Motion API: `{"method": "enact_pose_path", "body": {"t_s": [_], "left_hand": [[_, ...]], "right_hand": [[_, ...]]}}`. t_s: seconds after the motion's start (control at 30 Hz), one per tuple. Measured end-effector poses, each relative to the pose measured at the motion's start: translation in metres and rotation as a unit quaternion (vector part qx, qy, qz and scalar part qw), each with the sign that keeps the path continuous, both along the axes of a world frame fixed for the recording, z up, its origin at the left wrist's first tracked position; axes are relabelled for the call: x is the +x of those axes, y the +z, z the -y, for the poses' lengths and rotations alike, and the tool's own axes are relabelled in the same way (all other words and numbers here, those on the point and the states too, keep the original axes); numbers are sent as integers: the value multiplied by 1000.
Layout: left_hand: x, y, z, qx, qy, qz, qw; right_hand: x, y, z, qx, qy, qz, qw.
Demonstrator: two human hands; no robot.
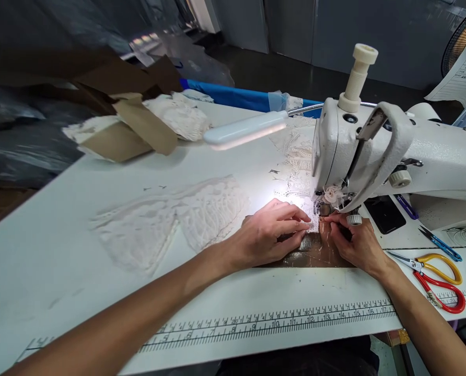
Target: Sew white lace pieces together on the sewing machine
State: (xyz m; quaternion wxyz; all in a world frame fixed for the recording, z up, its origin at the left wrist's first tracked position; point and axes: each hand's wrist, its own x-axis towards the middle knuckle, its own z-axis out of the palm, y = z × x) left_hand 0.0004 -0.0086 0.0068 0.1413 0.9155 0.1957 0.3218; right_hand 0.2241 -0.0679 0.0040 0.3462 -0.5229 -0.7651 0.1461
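Observation:
White lace fabric lies beside and under the head of a white sewing machine, its near end lit at the presser foot. Resting on the near end of the lace, just left of the foot, is my left hand, its fingers stretched out and slightly apart. My right hand is closed, with the thumb and forefinger brought together right of the foot; what they pinch is hidden. Below both hands is a shiny brown plate. A second white lace piece lies flat to the left.
Yellow-and-red-handled scissors, blue snips and a black phone lie on the right. A lamp reaches over the table. Cardboard and more white fabric stand far left. A printed ruler runs along the front edge.

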Motion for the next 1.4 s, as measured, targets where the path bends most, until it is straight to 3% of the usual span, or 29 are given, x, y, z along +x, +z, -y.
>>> {"method": "enact_pose_path", "body": {"t_s": [0.13, 0.33, 0.53, 0.63, 0.77, 0.97, 1.23, 1.4], "left_hand": [[0, -1, -1, -10, -18, 10, 1000], [-3, -4, -6, -59, -65, -18, 996], [-2, -5, -8, -60, -66, -24, 996], [0, -5, -5, -37, -50, -21, 998], [3, -5, -1, 57, -23, -22, 998], [5, -5, -1, 116, -48, -12, 992], [4, -9, -3, 135, -74, -65, 986], [2, -2, 1, 151, -69, -88, 982]], "right_hand": [[1, -2, 2, 15, 5, 41, 999], [4, -5, 4, -29, 42, 58, 997], [-2, -4, 4, -23, 93, 80, 992], [-6, -4, 3, -26, 78, 83, 993], [-5, -3, 2, -11, 84, 41, 996], [1, -5, 0, -13, -12, 11, 1000], [8, -12, -1, -24, 62, 69, 995], [11, -11, -1, -2, 100, 126, 987]]}}
